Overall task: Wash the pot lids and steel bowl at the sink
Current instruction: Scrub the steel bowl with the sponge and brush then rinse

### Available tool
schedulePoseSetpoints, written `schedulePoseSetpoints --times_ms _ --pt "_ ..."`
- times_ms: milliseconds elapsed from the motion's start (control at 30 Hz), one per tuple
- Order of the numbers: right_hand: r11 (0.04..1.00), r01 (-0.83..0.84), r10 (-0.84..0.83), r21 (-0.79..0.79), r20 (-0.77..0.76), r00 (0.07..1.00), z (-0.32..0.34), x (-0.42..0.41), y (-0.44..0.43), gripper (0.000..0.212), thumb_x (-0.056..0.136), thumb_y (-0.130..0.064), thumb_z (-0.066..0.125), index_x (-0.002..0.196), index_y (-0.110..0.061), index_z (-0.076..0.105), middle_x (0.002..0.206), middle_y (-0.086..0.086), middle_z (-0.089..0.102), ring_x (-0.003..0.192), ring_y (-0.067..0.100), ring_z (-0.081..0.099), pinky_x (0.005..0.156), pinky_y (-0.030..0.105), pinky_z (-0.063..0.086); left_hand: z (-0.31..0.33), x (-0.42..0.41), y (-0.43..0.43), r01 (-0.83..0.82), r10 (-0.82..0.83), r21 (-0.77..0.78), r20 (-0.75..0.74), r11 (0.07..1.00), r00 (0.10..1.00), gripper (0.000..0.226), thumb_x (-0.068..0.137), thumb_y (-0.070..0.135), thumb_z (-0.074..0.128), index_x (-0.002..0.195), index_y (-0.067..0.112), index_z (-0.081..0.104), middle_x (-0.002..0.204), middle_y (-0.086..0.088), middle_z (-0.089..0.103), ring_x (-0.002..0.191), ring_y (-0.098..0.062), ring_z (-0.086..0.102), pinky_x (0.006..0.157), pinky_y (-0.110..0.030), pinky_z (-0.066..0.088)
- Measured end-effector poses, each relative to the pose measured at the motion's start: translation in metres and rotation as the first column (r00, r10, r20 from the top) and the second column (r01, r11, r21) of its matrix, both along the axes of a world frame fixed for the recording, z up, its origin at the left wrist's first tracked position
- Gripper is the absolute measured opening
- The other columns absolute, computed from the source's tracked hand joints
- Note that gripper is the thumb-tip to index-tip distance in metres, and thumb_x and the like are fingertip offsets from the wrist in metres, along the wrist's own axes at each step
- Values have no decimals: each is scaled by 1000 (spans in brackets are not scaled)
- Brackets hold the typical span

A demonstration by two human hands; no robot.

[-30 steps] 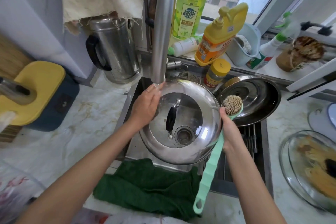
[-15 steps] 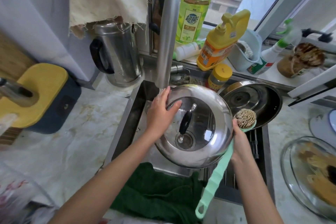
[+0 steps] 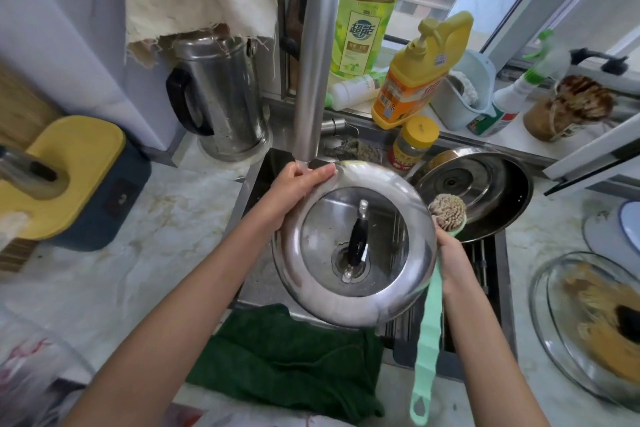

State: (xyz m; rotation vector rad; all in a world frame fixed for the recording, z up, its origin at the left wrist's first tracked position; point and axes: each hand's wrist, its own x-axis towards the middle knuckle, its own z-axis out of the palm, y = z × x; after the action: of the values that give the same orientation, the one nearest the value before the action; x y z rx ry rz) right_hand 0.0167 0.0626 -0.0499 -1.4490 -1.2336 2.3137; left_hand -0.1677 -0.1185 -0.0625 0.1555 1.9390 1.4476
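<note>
We count two lids. Our left hand (image 3: 298,184) grips the big lid (image 3: 346,310) by its far rim, fingers curled over the edge, holding it above the sink (image 3: 258,180) just under the one tap (image 3: 313,73). The lid's black handle shows in the middle. Our right hand (image 3: 452,258) is closed round the green handle of one brush (image 3: 446,211), touching the lid's right edge, bristle head up. The second lid (image 3: 457,184) lies inside the one steel bowl (image 3: 516,204) at the sink's right rear. One green cloth (image 3: 287,357) drapes the near edge.
</note>
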Motion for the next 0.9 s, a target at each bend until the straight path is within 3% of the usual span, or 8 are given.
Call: schedulePoseSetpoints --times_ms 233,367,467,533,600,667,767,900 --pt "1000 2 -2 2 34 999 13 -4 -9 30 103 -21 40 122 -3 55 73 2 64 44 4 62 36 15 43 3 1 -14 23 -29 50 131 999 991 48 63 55 73 86 21 49 87 1 59 80 -12 57 76 -28 44" --pt "1000 -2 2 -13 26 1000 16 -8 -9 36 103 -16 39 131 4 50 63 0 64 40 4 61 34 15 41 2 2 -16 -8 -10 108 165 994 986 20 89 30 63 84 17 49 77 3 52 70 -7 51 64 -20 39" --pt "1000 -13 13 -20 38 999 11 -11 -9 30 103 -20 39 122 -2 54 52 0 66 41 7 62 35 16 43 4 7 -12 20 -16 23 -146 1000 989 17 100 19 47 104 11 60 96 -3 61 92 -16 56 75 -19 39" --pt "998 15 -11 -60 53 999 2 -13 -11 26 102 -28 44 108 -8 60 57 1 69 51 14 67 40 21 48 -1 21 -10 21 -153 -249 -525 968 837 37 103 20 38 137 10 49 129 -14 57 119 -26 52 95 -24 37" --pt "994 55 -49 -91 64 997 -6 -16 -13 29 98 -37 48 102 -13 63 76 6 72 72 24 68 56 32 52 -4 46 -12 -8 -317 -455 -634 891 705 57 102 40 39 153 26 19 158 -9 24 144 -25 23 114 -41 24" --pt "991 73 -65 -109 75 995 -12 -18 -14 32 98 -42 47 98 -15 64 91 9 68 84 29 62 66 40 49 -12 61 -19 65 -409 -522 -578 850 706 74 94 58 45 151 43 1 162 6 -5 149 -19 -5 117 -51 9" --pt "989 75 -66 -129 70 995 -16 -16 -12 33 99 -41 46 98 -15 65 95 10 68 88 31 62 68 41 49 -17 44 -28 137 -283 -325 -461 936 841 82 81 55 66 146 52 17 162 5 2 148 -23 2 116 -57 18" --pt "978 114 -96 -174 109 989 -26 -12 -10 37 100 -38 45 112 -10 66 97 12 73 86 29 69 69 38 57 -13 28 -30 67 -64 -8 -421 998 905 52 90 30 61 135 46 41 158 -2 24 144 -17 20 117 -51 24"
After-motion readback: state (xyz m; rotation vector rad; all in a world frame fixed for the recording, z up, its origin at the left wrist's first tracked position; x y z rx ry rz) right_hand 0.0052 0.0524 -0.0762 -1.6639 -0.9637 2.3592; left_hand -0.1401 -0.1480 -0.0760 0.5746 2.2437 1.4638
